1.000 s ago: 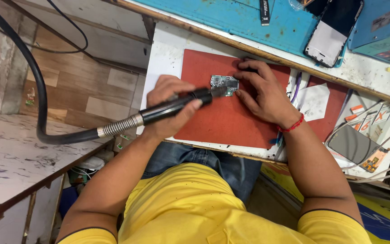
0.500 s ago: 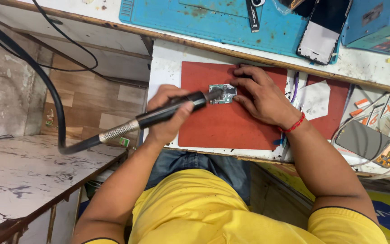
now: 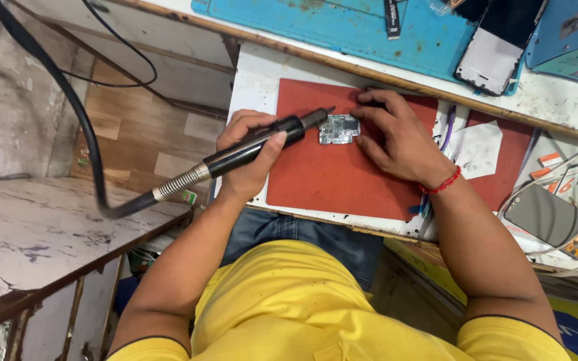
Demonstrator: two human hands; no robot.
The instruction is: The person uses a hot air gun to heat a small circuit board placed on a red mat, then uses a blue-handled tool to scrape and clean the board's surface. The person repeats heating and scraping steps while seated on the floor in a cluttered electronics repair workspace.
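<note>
While the head camera looks straight down, these lines hold:

Tool direction: the black hot-air handle [image 3: 255, 148] lies slanted, its long axis running from lower left to upper right; its metal tip points at the left edge of the small circuit board [image 3: 339, 128], just short of touching it.

Tool hose: a ribbed silver collar at the rear end leads into a thick black hose [image 3: 68, 120] that loops down off the counter and up past the left edge of the view.

Left hand: the left hand [image 3: 245, 157] has its fingers clenched around the handle, thumb laid across the top.

Right hand: the right hand [image 3: 396, 137] rests flat on the red mat [image 3: 329, 177], its fingers released and spread, fingertips touching the right side and top of the board to pin it.

Board place: the board lies flat on the upper middle of the red mat, between the two hands, its long axis roughly left to right.

Change: compared with half a second ago, the handle sits at a slightly flatter slant and the tip has stayed at the board's left edge; the right hand holds the same spot.

Board look: small, rectangular, silvery grey with green patches and tiny parts on its face.

Nearby: a blue mat [image 3: 342, 30] lies farther up the counter [image 3: 255, 80], and a phone [image 3: 493, 47] rests at its right end.
</note>
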